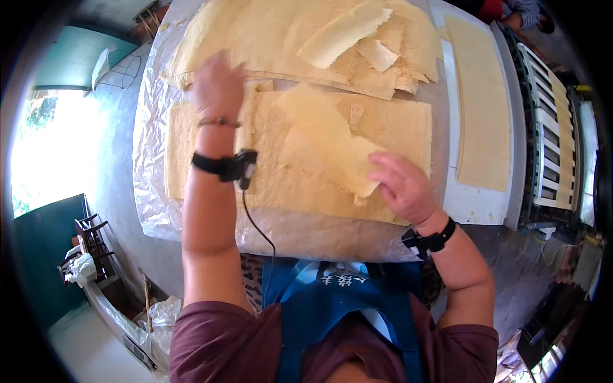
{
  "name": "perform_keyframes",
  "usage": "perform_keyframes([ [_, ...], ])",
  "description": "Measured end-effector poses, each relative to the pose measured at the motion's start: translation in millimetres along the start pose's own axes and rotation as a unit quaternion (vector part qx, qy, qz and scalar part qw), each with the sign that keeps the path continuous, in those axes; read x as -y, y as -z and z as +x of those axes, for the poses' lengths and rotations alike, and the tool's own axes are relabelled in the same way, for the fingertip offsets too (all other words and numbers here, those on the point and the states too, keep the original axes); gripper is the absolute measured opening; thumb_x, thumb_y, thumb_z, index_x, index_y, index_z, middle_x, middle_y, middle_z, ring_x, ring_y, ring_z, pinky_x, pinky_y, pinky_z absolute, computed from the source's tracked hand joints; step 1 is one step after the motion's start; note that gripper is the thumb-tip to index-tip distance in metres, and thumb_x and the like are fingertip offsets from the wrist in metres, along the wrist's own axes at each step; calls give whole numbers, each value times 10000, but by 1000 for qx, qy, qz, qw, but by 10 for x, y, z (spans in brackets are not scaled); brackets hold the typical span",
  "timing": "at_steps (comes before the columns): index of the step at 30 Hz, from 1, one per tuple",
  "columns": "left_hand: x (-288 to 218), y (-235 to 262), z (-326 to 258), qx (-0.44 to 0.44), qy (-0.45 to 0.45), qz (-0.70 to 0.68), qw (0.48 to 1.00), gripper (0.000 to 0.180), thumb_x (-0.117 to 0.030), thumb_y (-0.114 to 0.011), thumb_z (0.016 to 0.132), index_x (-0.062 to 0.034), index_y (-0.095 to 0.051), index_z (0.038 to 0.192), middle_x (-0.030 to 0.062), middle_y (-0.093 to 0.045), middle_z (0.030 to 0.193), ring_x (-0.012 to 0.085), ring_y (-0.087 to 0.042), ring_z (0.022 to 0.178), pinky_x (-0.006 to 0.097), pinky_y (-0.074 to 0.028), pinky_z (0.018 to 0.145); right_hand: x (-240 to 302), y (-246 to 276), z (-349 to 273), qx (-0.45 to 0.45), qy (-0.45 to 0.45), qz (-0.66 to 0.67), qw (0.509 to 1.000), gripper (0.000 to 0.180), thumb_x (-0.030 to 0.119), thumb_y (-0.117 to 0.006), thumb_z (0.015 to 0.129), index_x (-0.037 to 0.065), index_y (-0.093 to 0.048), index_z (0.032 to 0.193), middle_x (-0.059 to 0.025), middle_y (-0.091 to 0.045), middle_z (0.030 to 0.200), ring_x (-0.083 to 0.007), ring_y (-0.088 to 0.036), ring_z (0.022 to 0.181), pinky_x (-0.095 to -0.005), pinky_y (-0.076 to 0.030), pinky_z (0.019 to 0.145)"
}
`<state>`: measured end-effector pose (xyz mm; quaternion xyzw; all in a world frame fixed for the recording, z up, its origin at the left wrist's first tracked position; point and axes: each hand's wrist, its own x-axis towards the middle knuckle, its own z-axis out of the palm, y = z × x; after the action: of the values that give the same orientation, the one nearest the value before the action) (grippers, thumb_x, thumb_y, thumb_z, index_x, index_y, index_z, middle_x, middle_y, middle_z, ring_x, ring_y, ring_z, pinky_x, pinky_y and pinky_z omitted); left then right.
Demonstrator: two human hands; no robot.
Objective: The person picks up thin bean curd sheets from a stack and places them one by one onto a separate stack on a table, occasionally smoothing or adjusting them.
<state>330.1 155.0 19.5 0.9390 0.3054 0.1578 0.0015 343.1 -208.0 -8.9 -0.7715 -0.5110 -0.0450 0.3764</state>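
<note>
A torn strip of thin pale yellow sheet (348,150) stretches slantwise over a wide stack of similar sheets (262,182), its far part smeared by motion. At its right end, my right hand (402,185) grips the edge between thumb and fingers. My left hand (218,83) is over the gap between the near stack and a far stack of sheets (249,38); motion blurs its fingers, so I cannot see whether they hold anything. A small scrap (356,116) lies on the near stack. Larger torn pieces (345,35) rest loosely on the far one.
Clear plastic film (156,185) covers the table under the stacks. To the right, a long yellow sheet (482,108) lies on a white surface (452,159). Beyond it stands a slatted rack or conveyor (549,134). Another person (523,13) is partly visible at the far right.
</note>
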Motion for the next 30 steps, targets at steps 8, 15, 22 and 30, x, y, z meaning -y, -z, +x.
perform_keyframes([
  [8,-1143,-668,341,141,-147,-21,979,406,-421,-548,823,-74,-646,1008,98,-649,1015,320,-612,912,408,-494,802,39,-33,-167,170,-50,8,984,261,0,-592,669,118,-593,901,-54,-588,1113,-245,-499,1130,-472,-319,1003],
  [15,-90,216,64,155,49,-639,752,248,-128,-573,836,36,-615,1017,88,-652,918,149,-615,788,263,-494,700,81,83,-208,177,-68,3,982,342,-42,-508,695,123,-620,973,-67,-596,1112,-245,-518,1106,-472,-320,1011],
  [22,1287,105,-1429,141,383,-642,649,284,-96,-573,847,36,-559,1099,69,-616,881,146,-605,768,243,-493,636,184,151,-7,22,-259,180,949,278,-11,-514,768,78,-638,1001,-98,-616,1058,-288,-546,1055,-405,-383,973],
  [30,864,339,-1671,-70,-7,132,989,348,-96,-562,779,-140,-593,1123,87,-568,1119,296,-556,978,421,-475,806,177,-142,-8,109,-13,-130,985,207,90,-569,826,76,-640,1020,-128,-620,1021,-275,-587,985,-304,-445,869],
])
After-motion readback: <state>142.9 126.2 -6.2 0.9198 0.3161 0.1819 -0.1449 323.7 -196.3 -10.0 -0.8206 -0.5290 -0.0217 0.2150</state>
